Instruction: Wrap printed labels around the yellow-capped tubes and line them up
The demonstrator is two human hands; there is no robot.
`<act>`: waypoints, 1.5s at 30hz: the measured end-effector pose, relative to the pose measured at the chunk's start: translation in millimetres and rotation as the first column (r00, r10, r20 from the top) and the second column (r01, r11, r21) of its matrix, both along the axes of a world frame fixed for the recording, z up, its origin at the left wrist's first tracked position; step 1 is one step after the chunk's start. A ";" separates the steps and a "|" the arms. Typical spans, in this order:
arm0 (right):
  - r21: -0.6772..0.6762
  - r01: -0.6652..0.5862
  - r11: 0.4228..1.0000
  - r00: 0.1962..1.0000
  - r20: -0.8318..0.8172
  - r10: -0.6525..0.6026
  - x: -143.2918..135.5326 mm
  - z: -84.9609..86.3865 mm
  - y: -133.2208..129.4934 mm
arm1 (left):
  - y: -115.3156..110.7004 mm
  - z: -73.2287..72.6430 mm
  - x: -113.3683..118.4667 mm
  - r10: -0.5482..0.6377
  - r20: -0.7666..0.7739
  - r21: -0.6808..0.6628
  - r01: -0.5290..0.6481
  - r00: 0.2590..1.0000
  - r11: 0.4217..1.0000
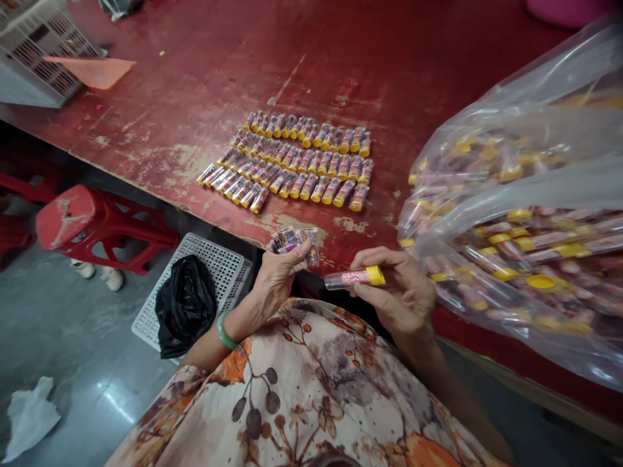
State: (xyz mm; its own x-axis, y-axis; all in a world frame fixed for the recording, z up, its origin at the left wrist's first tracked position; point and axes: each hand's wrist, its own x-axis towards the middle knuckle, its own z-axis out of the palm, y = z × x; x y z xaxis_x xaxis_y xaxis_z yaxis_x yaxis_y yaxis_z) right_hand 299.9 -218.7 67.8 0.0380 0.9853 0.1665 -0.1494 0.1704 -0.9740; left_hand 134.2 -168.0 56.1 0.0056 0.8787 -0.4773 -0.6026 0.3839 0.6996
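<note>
My left hand (280,272) is closed on a few small printed packets (292,241), held at the table's front edge. Between the thumb and fingers of my right hand (399,292) is a clear plastic tube (354,278) with a yellow cap and a pink-and-white label, its clear end pointing left toward my other hand. Beyond both hands, several rows of small yellow-capped tubes (302,159) lie side by side on the red table (341,71). On the right, close to my right hand, a large clear plastic bag (452,214) holds many similar tubes.
A white basket (48,58) and an orange sheet (97,71) sit at the table's far left. Below are a red stool (73,220), a white perforated crate (214,250) with a black bag (187,305), and a white scrap (33,418) on the floor. Someone's shoes (111,277) show by the stool.
</note>
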 end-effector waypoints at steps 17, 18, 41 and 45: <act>0.599 0.010 0.801 0.846 0.422 -0.326 -9.8 -15.9 -7.1 | -4.8 15.6 13.3 0.066 0.127 -0.136 -0.049 0.990 0.989; 0.613 -0.006 0.790 0.832 0.441 -0.336 -10.3 -15.1 -6.3 | -5.2 15.8 12.9 0.063 0.130 -0.137 -0.044 0.990 0.990; 0.810 -0.074 0.582 0.636 0.488 -0.598 -14.7 -30.6 -1.3 | -10.5 12.6 7.1 0.057 0.178 -0.164 -0.027 0.982 0.986; 0.829 -0.131 0.544 0.595 0.505 -0.626 -13.5 -35.5 0.4 | -10.7 6.6 5.8 0.033 0.159 -0.142 -0.010 0.987 0.990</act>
